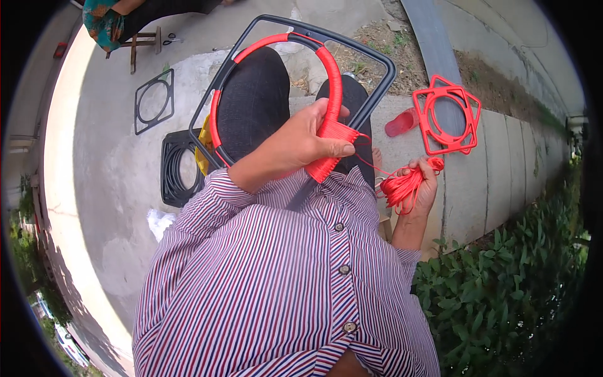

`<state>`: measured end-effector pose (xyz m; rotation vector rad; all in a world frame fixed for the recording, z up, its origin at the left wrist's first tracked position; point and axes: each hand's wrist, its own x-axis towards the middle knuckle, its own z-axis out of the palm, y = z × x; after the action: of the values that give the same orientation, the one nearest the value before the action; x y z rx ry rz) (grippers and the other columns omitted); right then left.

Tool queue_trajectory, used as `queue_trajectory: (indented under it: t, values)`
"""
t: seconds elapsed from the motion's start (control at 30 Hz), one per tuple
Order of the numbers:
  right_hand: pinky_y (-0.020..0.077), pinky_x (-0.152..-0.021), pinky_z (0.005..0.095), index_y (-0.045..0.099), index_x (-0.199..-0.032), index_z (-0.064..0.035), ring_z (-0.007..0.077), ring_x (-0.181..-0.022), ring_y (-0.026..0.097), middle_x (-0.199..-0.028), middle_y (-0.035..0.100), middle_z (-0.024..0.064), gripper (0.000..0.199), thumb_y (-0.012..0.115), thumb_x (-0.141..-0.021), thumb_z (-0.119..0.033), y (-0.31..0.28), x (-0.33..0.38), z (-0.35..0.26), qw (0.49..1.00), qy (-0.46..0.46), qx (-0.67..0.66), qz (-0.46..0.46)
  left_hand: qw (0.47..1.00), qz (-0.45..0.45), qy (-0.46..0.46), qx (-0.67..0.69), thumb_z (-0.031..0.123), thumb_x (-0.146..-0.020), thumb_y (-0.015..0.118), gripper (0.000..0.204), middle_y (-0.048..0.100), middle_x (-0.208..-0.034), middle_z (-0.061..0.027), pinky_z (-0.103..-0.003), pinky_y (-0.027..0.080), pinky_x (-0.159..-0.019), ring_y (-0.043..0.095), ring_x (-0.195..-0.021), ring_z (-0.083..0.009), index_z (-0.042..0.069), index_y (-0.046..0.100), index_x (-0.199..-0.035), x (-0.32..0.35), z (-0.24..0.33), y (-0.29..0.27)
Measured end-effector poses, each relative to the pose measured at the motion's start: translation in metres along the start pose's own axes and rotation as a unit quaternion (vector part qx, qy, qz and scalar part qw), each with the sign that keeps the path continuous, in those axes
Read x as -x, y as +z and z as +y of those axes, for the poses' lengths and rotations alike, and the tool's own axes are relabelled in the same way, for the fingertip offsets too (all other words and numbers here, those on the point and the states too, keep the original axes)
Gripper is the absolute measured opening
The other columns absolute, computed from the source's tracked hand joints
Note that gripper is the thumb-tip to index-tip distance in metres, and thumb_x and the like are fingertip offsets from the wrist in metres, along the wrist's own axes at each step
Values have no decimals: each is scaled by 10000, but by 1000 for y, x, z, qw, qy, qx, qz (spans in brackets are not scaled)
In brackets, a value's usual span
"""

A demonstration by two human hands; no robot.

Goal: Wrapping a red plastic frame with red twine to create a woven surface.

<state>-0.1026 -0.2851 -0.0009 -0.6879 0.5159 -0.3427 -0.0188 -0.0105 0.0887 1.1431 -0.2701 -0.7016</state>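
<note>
Over my lap lies a black square frame [372, 81] with a round ring inside it. Red cord [335, 81] is wound tightly along parts of the ring, and a broad wrapped band [337, 133] covers the near right corner. My left hand [306, 139] grips the frame there, thumb on top of the band and fingers behind. To the right, my right hand [427, 191] is closed around a looped bundle of red cord [402, 186]. One thin strand runs from the wrapped corner to this bundle.
Red frames [430, 129] stand at the right beside a red slipper [402, 122]. Stacked black frames [169, 182] and a single black frame [139, 113] lie left. Upper left are a person [103, 28], a wooden stool [146, 43] and scissors [168, 41]. Bushes [496, 289] border the lower right.
</note>
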Motion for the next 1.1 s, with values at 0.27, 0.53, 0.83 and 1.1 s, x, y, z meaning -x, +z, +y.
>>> queue_trajectory:
  t: [0.27, 0.53, 0.83, 1.1]
  values:
    - [510, -569, 311, 528, -970, -71, 194, -583, 558, -725, 575, 97, 132, 583, -860, -20, 56, 10, 7, 990, 47, 22, -129, 948, 46, 165, -267, 208, -656, 711, 773, 488, -817, -12, -189, 384, -628, 501, -701, -49, -66, 371, -1293, 42, 46, 31]
    - [522, -548, 296, 522, -994, -43, 201, -568, 582, -717, 581, 118, 148, 562, -858, 0, 63, 38, 12, 972, 73, 13, -222, 908, 0, 399, -129, 418, -691, 757, 1027, 457, -601, 5, -189, 322, -459, 426, -484, -50, -120, 217, -1379, 62, 75, 38]
    - [515, -578, 293, 460, -997, -29, 201, -564, 581, -704, 563, 137, 200, 557, -827, 15, 89, 76, -3, 950, 80, 35, -301, 906, -111, 397, 97, 304, -752, 733, 956, 474, -644, -8, -215, 354, -495, 441, -506, -80, -64, 169, -1430, 71, 84, 34]
    - [515, -564, 297, 471, -990, -20, 196, -566, 571, -699, 557, 135, 185, 545, -828, 30, 82, 76, -1, 958, 73, 33, -275, 934, -39, 355, -27, 446, -722, 707, 998, 465, -653, -7, -206, 335, -510, 425, -525, -66, -72, 208, -1414, 74, 93, 28]
